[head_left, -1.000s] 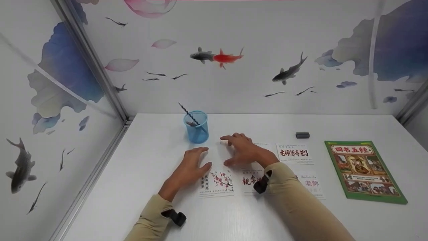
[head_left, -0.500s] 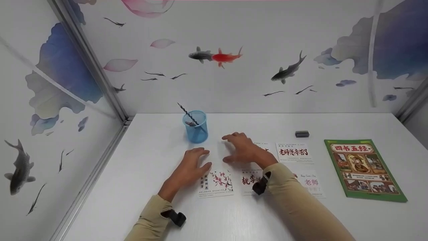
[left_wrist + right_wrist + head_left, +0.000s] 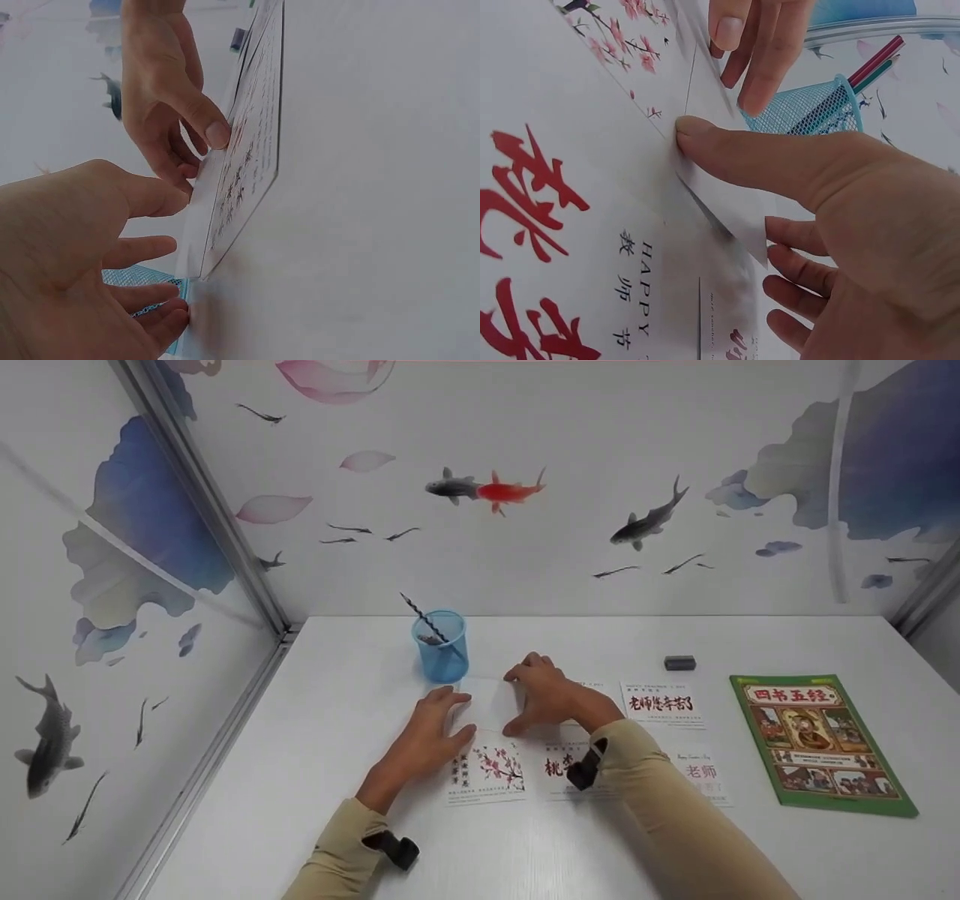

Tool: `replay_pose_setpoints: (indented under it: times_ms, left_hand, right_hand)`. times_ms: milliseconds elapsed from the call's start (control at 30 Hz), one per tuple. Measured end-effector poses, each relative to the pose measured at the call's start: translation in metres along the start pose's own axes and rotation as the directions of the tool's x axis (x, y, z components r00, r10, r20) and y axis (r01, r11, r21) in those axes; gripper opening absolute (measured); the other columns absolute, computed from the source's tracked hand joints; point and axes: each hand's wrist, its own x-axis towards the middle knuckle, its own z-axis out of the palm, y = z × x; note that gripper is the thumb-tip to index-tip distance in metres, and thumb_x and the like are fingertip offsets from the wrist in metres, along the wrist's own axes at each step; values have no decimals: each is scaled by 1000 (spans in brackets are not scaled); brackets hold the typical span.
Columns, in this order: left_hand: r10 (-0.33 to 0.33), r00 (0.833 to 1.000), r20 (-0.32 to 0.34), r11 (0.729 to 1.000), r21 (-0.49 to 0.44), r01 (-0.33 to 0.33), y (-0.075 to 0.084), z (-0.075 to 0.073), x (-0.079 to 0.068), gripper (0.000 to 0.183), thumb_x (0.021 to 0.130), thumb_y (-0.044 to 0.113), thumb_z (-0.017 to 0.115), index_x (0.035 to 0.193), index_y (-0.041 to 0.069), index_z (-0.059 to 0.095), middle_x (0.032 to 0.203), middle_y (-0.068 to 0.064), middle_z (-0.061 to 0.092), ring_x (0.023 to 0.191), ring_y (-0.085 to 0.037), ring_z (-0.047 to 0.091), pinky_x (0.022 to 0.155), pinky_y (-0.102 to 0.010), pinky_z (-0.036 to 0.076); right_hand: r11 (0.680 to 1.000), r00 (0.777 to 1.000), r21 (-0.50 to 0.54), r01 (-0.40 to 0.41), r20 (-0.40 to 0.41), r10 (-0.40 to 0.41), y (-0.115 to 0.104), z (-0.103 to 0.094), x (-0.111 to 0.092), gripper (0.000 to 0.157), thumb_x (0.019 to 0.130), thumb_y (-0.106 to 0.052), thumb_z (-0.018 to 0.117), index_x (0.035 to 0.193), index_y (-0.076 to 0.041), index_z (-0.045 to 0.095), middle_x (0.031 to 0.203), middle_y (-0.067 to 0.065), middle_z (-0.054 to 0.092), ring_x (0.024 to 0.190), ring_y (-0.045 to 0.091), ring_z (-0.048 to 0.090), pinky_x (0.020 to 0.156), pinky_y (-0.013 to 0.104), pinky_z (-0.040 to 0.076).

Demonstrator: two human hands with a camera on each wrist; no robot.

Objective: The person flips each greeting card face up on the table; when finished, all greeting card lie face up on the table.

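Note:
A white card (image 3: 487, 705), blank on its visible face, lies between my two hands. My right hand (image 3: 547, 697) spans its right side: the thumb is on the near corner and the curled fingers (image 3: 791, 281) reach the far corner. In the right wrist view a dark gap shows under that edge. My left hand (image 3: 431, 727) is at the card's left side, its fingers (image 3: 142, 251) nearly straight and spread. A plum-blossom card (image 3: 491, 772) lies just in front, beside a card with red lettering (image 3: 561, 765) partly hidden by my right wrist.
A blue mesh pen cup (image 3: 442, 660) with pencils stands behind the left hand. More printed cards, one with red characters (image 3: 664, 705) and one with pink characters (image 3: 701, 772), lie to the right. Beyond them are a grey eraser (image 3: 680, 663) and a green-bordered book (image 3: 821, 742).
My right hand's fingers have curled down and come slightly right to the blank card's edge. More of that card shows between the hands. The left hand has barely moved.

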Motion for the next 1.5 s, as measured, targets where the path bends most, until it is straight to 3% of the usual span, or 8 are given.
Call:
replay_pose_setpoints:
  times_ms: [233,467,567,733,1033,1167,1333,1500]
  left_hand:
    - [4,1000,-21,1000,24,-4,3,2,2,54,105,27,72,155,10,59,174,-19,35,163,-41,33,131,-58,34]
    - [35,999,-32,991,-128,-39,14,5,0,52,110,37,64,154,10,59,167,-15,48,155,-38,48,125,-56,44]
    - [41,999,-5,957,-287,-41,21,6,-1,56,113,45,55,159,12,53,163,-10,55,146,-32,58,122,-52,49]
    - [57,997,43,847,-531,-25,26,9,-1,61,113,51,53,163,15,45,159,-8,56,141,-26,59,121,-47,49]
    - [-6,997,80,790,-611,54,16,16,3,50,106,16,57,155,8,51,138,-12,69,113,-20,72,95,-29,58]
    - [-36,994,98,726,-681,93,14,16,3,65,107,23,64,165,8,38,140,-17,67,112,-23,76,97,-33,62]
    - [-1,998,68,615,-787,54,16,14,3,79,102,23,75,166,8,31,152,-20,59,127,-30,71,109,-41,60]
    - [37,999,33,586,-810,5,16,15,4,66,102,6,70,160,8,39,156,-19,54,127,-33,71,106,-43,62]
  right_hand:
    - [963,986,251,102,-153,-65,7,8,-8,63,95,-21,86,150,-9,59,147,15,59,117,27,67,102,43,60]
    - [707,942,655,267,-332,-47,4,13,-25,60,103,-26,76,157,-18,53,128,17,73,111,29,78,89,37,66]
    - [660,931,684,310,-358,-66,-1,12,-32,53,104,-35,75,151,-17,59,129,11,77,116,30,77,89,36,66]
    - [707,922,608,361,-345,-175,-10,12,-37,39,108,-39,68,141,-16,68,132,2,77,121,21,75,94,38,64]
    - [877,856,261,403,-445,-262,-2,19,-40,44,103,-9,72,146,-14,65,147,2,68,142,28,56,120,54,47]
    - [901,868,257,349,-451,-208,3,17,-40,44,100,-14,79,143,-12,68,142,7,71,137,32,62,118,57,49]
    - [910,892,351,222,-450,-44,7,12,-41,50,98,-31,82,142,-11,68,102,7,79,91,21,74,81,40,59]
    - [887,950,446,122,-311,25,7,14,-45,75,101,-45,77,159,-6,51,86,5,83,67,19,78,79,37,61]
